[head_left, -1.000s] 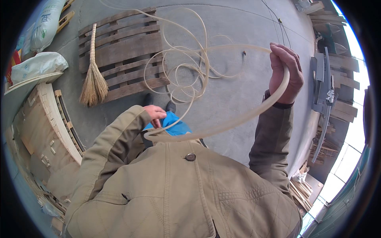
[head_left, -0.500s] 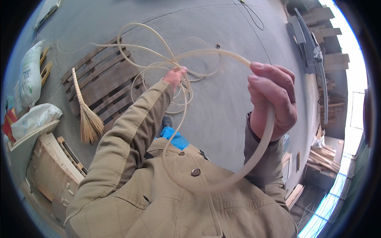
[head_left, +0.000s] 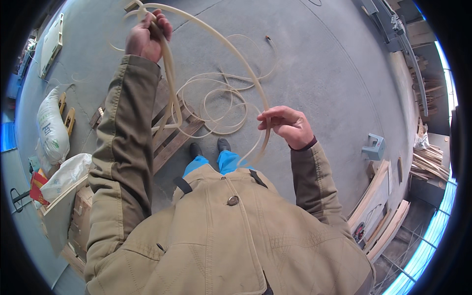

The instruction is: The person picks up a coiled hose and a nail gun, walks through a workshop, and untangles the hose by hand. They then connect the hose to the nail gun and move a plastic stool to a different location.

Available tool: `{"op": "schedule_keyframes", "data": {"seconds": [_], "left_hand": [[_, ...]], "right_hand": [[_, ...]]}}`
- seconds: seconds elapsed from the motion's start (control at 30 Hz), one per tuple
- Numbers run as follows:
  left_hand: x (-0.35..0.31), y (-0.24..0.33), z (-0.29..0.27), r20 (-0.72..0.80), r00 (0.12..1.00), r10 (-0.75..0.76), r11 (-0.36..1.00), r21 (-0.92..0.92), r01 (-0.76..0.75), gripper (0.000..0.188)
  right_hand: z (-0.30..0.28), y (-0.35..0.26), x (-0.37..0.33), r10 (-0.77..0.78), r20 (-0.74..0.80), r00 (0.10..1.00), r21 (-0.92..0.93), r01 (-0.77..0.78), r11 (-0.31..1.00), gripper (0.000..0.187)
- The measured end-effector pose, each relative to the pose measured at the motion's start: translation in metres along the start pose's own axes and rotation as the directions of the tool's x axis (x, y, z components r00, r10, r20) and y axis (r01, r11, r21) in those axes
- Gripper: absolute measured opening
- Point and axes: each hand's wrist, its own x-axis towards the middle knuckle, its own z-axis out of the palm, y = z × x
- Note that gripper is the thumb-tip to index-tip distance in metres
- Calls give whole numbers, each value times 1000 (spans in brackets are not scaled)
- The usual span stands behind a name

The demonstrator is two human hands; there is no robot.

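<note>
A long pale, translucent hose [head_left: 223,39] runs between my two hands in a wide arc. My left hand [head_left: 148,37], raised at the upper left, is closed around several gathered strands of it, which hang in loops below the fist. Lower and to the right, my right hand [head_left: 287,125] pinches the same hose between thumb and fingers. From there a length drops toward my waist. More of the hose lies in loose coils on the floor beyond my feet, with a dark fitting [head_left: 268,38] at its far end.
A wooden pallet [head_left: 177,142] lies on the floor, partly behind my left arm. White sacks [head_left: 51,128] and a wooden crate [head_left: 78,221] stand at the left. To the right are a small blue stool [head_left: 374,147], leaning boards [head_left: 371,191] and a wood stack [head_left: 430,160].
My left hand has risen up and to the left with the gathered loops. The right hand has moved lower and left, away from my head. My view has shifted, and the broom has left sight.
</note>
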Motion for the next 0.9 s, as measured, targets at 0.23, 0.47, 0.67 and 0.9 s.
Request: {"op": "schedule_keyframes", "data": {"seconds": [0.23, 0.47, 0.67, 0.9], "left_hand": [[-68, 36, -16, -89, 996, 4, 841, 539, 45, 31], [-163, 14, -104, -408, 907, -100, 650, 664, 370, 21], [-200, -14, -187, -544, 839, -23, 642, 635, 429, 22], [-256, 9, -229, -611, 789, -57, 393, 713, 581, 22]], "right_hand": [[-51, 12, 30, -68, -259, 964, -144, 32, 989, 53], [-98, -23, 67, -460, -184, 869, -721, 198, 664, 4], [-114, -39, 96, -625, -94, 775, -937, 143, 318, 10], [-191, -82, 85, -674, -218, 706, -973, -212, 93, 13]]}}
